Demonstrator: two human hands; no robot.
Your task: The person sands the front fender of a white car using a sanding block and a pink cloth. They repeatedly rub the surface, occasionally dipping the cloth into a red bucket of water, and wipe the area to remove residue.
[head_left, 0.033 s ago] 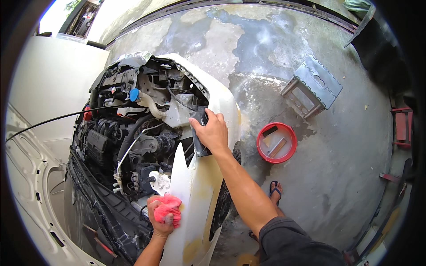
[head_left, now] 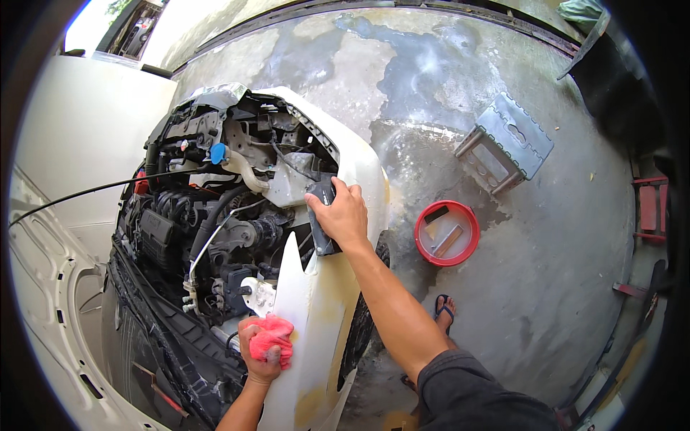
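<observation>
My left hand is closed round a crumpled pink cloth, at the inner edge of the off-white car fender. Farther forward, my right hand grips a piece of dark grey sandpaper at the front corner of the bodywork. The fingers bend over its outer side, the thumb lies on the inner side, and the palm hides part of it. Yellowish patches show on the fender. Left of my hands lies the exposed engine bay, with a blue-capped filler neck.
Right of the car, a red bucket holds cloudy water and several blocks. Beyond it stands a grey folding step stool on the wet-patched concrete floor. The raised hood is at the left, and a thin black rod crosses above the engine.
</observation>
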